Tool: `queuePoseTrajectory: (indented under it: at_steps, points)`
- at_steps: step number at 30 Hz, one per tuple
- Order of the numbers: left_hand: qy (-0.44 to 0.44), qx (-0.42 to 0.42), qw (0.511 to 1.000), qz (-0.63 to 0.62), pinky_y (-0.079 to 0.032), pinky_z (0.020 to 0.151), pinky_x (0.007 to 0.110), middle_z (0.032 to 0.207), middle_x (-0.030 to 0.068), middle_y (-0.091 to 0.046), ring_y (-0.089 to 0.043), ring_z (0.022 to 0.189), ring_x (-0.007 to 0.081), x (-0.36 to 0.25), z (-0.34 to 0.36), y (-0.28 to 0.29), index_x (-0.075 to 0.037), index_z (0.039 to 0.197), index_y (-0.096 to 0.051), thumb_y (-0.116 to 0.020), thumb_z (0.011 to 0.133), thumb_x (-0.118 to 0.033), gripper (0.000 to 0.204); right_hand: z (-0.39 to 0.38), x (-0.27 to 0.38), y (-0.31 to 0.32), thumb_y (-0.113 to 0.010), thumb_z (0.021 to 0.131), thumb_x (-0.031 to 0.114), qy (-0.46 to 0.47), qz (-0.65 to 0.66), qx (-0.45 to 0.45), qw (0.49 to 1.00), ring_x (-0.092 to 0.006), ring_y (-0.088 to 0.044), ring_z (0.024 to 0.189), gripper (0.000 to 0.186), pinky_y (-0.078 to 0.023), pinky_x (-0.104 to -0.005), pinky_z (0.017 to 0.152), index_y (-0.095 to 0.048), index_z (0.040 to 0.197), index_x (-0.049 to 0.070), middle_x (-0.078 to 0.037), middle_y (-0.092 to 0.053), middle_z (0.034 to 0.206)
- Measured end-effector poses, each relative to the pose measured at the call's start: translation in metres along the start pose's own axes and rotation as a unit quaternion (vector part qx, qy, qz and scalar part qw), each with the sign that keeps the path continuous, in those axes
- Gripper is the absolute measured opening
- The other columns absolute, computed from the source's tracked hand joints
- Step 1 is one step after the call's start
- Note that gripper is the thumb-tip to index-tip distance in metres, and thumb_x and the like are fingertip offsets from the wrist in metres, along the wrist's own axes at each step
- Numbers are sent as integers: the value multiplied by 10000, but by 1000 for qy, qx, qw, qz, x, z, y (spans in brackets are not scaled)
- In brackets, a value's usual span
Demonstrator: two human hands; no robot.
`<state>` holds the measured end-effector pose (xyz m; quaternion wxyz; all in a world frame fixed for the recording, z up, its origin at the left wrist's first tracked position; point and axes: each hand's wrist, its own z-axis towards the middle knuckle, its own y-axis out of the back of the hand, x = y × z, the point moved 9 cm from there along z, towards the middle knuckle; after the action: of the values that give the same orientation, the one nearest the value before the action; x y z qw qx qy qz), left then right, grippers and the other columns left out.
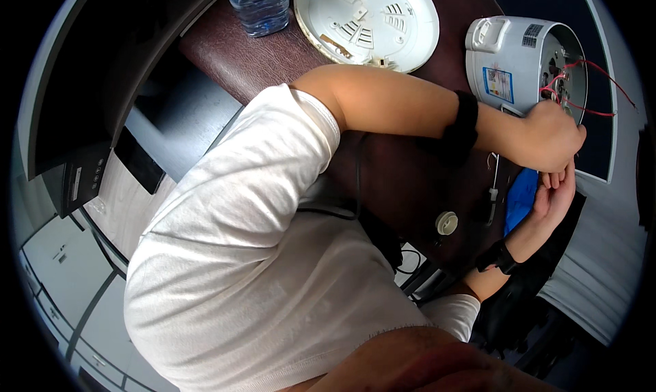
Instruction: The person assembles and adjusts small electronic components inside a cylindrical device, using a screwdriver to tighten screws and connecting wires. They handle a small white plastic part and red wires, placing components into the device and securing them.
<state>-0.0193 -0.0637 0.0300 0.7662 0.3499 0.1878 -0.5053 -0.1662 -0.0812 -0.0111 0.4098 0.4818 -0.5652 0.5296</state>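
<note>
A white rice cooker body (pixel 523 64) lies on its side at the far right of the table, its open underside turned to the right. Red wires (pixel 601 113) come out of that underside, with bare ends sticking out. My left hand (pixel 552 136) is closed in a fist just below the cooker, close to the wires. Against it from below, my right hand (pixel 552 194) has its fingers bent and pressed together near the left fingertips. Whatever the fingers pinch is hidden. A screwdriver (pixel 493 194) lies on the table left of the right hand.
The round white base cover (pixel 417 23) lies at the table's far side, beside a clear water bottle (pixel 260 9). A small cream round part (pixel 446 222) sits near the front edge of the dark red table (pixel 225 57). Something blue (pixel 523 194) lies behind my right wrist.
</note>
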Motion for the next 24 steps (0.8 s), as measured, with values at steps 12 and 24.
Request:
queuePoseTrajectory:
  at_steps: [12, 24]
  points:
    - [5, 24, 1000, 8, -487, 507, 414, 664, 173, -642, -656, 606, 307, 0, 2, -6, 12, 877, -622, -609, 701, -244, 310, -34, 42, -31, -603, 894, 199, 346, -574, -173, 722, -146, -576, 700, 252, -465, -269, 665, -589, 993, -33, -77, -615, 773]
    - [-30, 8, 999, 19, -493, 507, 367, 645, 139, -634, -656, 607, 270, -14, -4, -11, -30, 833, -622, -637, 727, -297, 287, -48, 44, -18, -610, 852, 199, 388, -533, -150, 736, -138, -612, 761, 249, -484, -268, 696, -592, 999, -1, -88, -644, 828]
